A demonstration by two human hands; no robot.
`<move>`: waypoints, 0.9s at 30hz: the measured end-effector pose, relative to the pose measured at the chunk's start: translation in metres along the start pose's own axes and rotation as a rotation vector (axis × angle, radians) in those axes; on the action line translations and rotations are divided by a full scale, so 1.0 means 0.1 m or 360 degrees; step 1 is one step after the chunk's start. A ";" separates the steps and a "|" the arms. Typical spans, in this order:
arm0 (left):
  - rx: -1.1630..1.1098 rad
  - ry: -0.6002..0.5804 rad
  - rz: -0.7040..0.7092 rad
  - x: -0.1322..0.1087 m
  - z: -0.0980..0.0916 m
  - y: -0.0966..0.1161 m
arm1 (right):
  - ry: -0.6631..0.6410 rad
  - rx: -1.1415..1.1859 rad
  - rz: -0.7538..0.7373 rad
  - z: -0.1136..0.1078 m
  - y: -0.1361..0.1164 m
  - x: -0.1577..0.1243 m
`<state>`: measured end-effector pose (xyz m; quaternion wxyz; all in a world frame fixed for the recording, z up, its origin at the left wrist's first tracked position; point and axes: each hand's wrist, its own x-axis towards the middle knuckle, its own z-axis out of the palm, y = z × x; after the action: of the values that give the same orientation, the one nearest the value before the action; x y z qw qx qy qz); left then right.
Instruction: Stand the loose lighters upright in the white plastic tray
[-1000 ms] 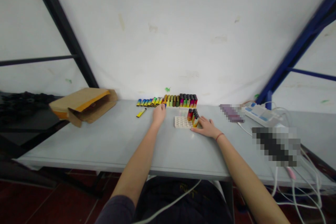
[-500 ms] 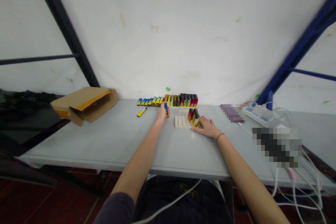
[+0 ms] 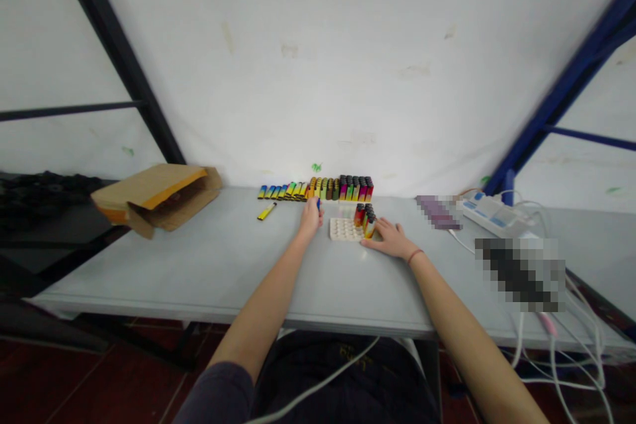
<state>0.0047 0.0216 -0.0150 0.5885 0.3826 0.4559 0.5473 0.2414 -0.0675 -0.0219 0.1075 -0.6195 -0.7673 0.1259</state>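
Note:
My left hand [image 3: 311,217] is closed around a lighter [image 3: 318,203], whose blue end shows above the fingers; most of it is hidden. To its right lies a cream tray [image 3: 342,230] with rows of round holes. Several lighters [image 3: 368,220] stand upright in the tray's right end. My right hand [image 3: 391,240] lies at that end with fingers apart, the fingertips against or close beside the nearest lighter and the thumb along the tray's front corner. One yellow lighter [image 3: 267,212] lies alone on the table, left of my left hand.
Along the wall stand dark-topped lighters [image 3: 356,189], beside a row of leaning blue and yellow ones [image 3: 278,192]. An opened cardboard box [image 3: 154,195] lies at the left. At the right are a blurred purple object [image 3: 438,212], a power strip [image 3: 491,215] and cables on the grey table [image 3: 209,271].
My left hand has turned and moved slightly down, so less of the lighter in it shows. My right hand stays beside the tray. The whole view has shifted slightly.

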 end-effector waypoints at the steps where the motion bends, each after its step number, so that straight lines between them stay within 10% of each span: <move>1: 0.0015 0.0013 0.0038 0.00 0.02 -0.02 | 0.0001 0.0008 -0.0002 0.00 0.00 0.00; 27: -0.0117 0.0066 -0.0079 -0.08 0.00 0.06 | -0.0022 -0.0007 0.0011 0.02 0.02 0.02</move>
<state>0.0032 0.0146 -0.0082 0.6058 0.3380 0.4570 0.5567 0.2426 -0.0654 -0.0247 0.1006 -0.6214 -0.7663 0.1288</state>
